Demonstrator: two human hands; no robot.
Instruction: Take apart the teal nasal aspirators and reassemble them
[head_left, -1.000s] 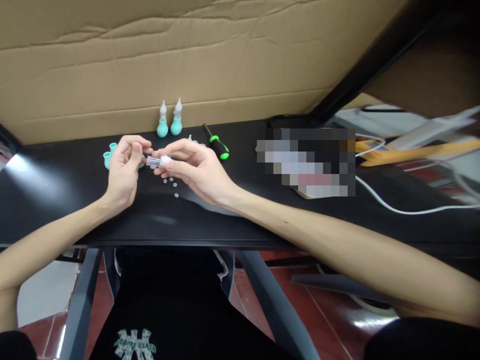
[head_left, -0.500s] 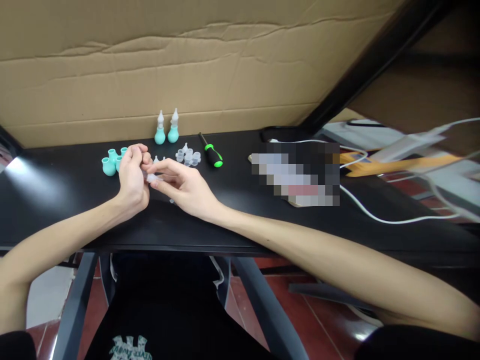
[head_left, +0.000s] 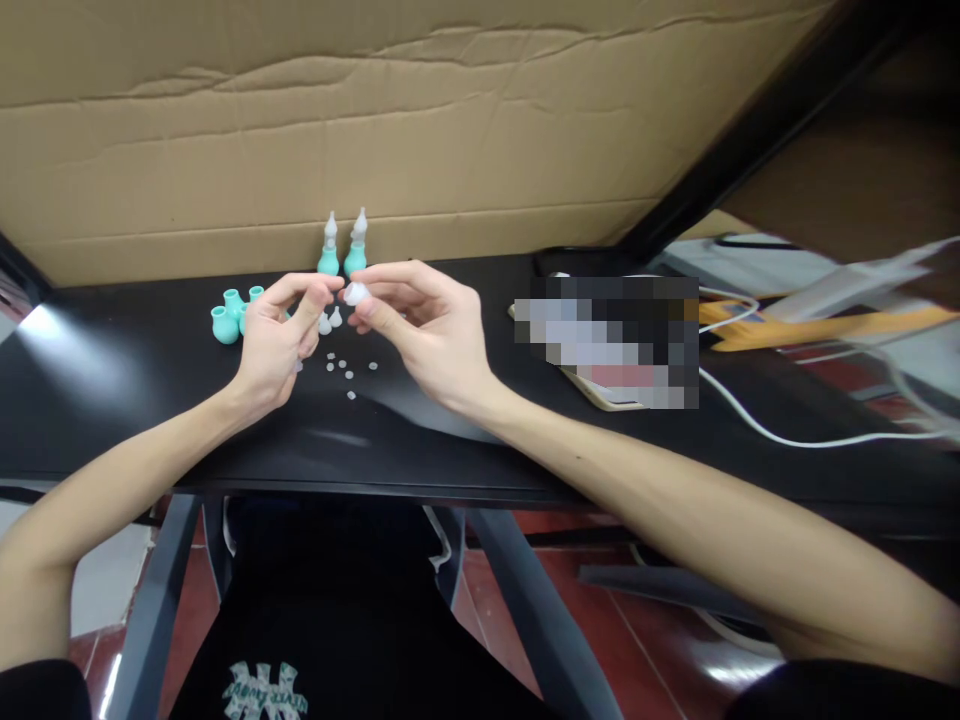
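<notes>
My right hand (head_left: 439, 325) pinches a small translucent white plastic nozzle piece (head_left: 355, 293) between thumb and fingers. Facing it, my left hand (head_left: 277, 335) is closed, thumb against forefinger, its fingertips close to that piece; whatever it grips is too small to make out. Behind the hands stand two bulb aspirators (head_left: 328, 260) with teal bulbs and pale tips. Several open teal bulbs (head_left: 225, 324) stand left of my left hand, partly covered by it. White pointed tips (head_left: 335, 317) show between the hands. Several tiny clear discs (head_left: 349, 375) lie on the tabletop below.
The black table (head_left: 420, 465) runs up to a cardboard wall (head_left: 450, 130). To the right lies a phone-like object (head_left: 600, 400), mostly blurred out, near a white cable (head_left: 787, 442). Farther right is a yellow strip (head_left: 810, 328).
My right hand has moved right and upward with the plastic piece, away from my left palm. My left hand has turned, its fingers now pointing right. The tiny discs show; the green-black screwdriver is hidden.
</notes>
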